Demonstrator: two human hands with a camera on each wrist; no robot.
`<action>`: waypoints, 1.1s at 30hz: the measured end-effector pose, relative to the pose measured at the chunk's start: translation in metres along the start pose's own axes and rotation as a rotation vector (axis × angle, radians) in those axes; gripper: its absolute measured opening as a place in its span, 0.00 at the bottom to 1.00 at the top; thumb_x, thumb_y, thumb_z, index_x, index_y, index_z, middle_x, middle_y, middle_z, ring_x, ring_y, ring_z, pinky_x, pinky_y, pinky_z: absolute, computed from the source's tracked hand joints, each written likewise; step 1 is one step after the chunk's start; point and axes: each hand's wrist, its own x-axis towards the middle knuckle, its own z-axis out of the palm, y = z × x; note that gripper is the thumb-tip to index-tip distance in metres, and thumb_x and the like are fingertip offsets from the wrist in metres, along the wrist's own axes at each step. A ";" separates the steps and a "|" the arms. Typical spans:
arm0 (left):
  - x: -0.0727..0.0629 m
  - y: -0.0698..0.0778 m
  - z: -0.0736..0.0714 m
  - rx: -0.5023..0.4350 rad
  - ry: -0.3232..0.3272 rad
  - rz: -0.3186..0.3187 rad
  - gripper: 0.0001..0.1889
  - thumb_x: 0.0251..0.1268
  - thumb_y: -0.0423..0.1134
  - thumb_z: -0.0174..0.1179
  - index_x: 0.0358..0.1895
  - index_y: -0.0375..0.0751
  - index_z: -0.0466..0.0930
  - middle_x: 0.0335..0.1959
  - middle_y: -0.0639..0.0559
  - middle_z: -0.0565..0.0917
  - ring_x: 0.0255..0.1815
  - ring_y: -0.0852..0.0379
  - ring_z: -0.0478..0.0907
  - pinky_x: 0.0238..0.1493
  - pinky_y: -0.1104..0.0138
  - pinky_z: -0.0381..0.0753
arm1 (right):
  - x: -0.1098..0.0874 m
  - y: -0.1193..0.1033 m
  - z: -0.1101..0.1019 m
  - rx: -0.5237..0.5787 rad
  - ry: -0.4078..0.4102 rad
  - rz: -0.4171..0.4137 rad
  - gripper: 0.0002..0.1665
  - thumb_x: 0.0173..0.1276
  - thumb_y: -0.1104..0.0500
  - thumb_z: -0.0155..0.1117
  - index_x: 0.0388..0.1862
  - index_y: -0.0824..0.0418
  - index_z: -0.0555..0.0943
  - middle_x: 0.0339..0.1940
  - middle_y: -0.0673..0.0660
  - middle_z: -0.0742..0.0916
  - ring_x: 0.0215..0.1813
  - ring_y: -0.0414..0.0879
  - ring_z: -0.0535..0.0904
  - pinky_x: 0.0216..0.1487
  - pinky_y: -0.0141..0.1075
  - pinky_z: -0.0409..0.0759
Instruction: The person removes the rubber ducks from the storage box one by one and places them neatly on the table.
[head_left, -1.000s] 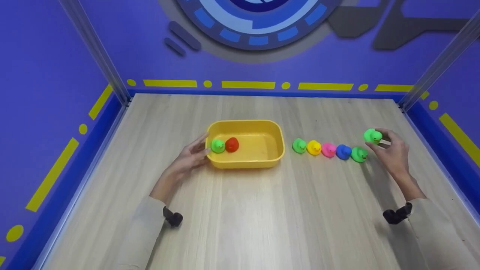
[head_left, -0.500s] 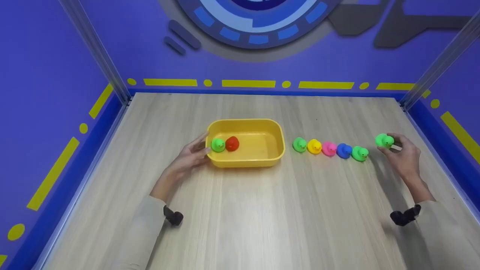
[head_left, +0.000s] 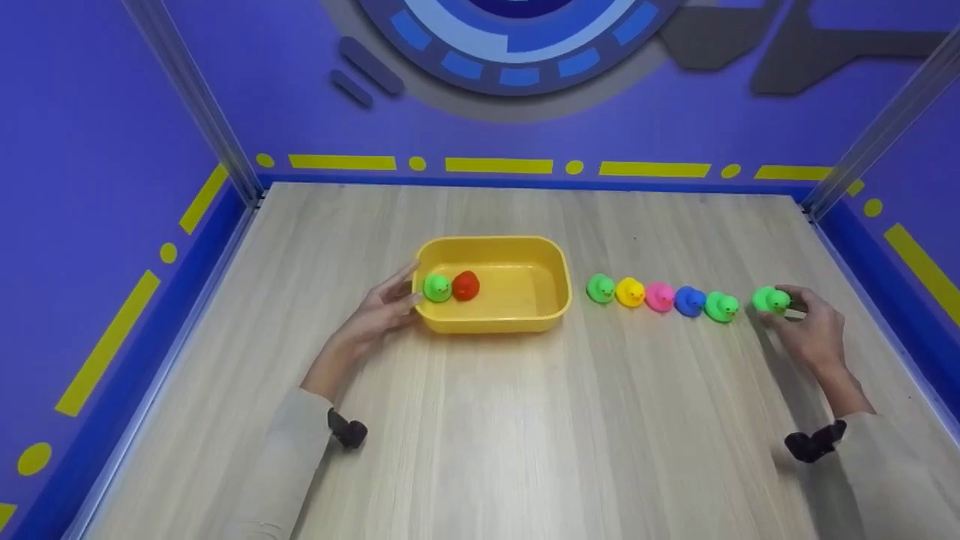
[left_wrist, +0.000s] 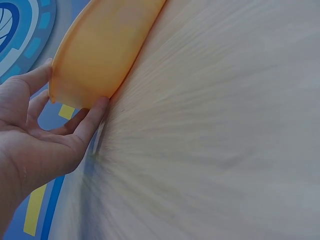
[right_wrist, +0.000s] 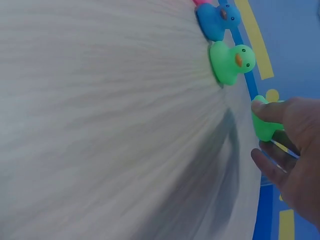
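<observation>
My right hand point(head_left: 811, 330) pinches a green rubber duck point(head_left: 769, 299) between thumb and fingers, just right of a row of ducks. In the right wrist view the held duck point(right_wrist: 261, 122) is partly hidden by the thumb. From left to right, the row has a green duck point(head_left: 600, 288), a yellow duck point(head_left: 630, 292), a pink duck point(head_left: 660, 297), a blue duck point(head_left: 689, 301) and another green duck point(head_left: 721, 307). My left hand point(head_left: 375, 315) rests its extended fingers against the left end of a yellow plastic basin point(head_left: 493, 325). Inside sit a green duck point(head_left: 437, 288) and a red duck point(head_left: 466, 286).
The wooden tabletop point(head_left: 510, 420) is bounded by a blue printed back panel point(head_left: 510, 135) and side panels. Metal posts point(head_left: 199, 105) stand at the back corners. The row of ducks lies between the basin and my right hand.
My right hand has moved right, then down toward the tabletop with the green duck, ending beside the row's right end. The left hand stays at the basin.
</observation>
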 end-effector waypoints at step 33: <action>0.000 0.000 -0.001 -0.014 -0.020 0.014 0.36 0.75 0.32 0.58 0.80 0.62 0.60 0.78 0.42 0.62 0.75 0.43 0.69 0.70 0.58 0.78 | -0.006 0.000 0.014 0.023 -0.135 -0.048 0.32 0.64 0.66 0.74 0.65 0.73 0.75 0.59 0.77 0.82 0.46 0.10 0.64 0.45 0.07 0.70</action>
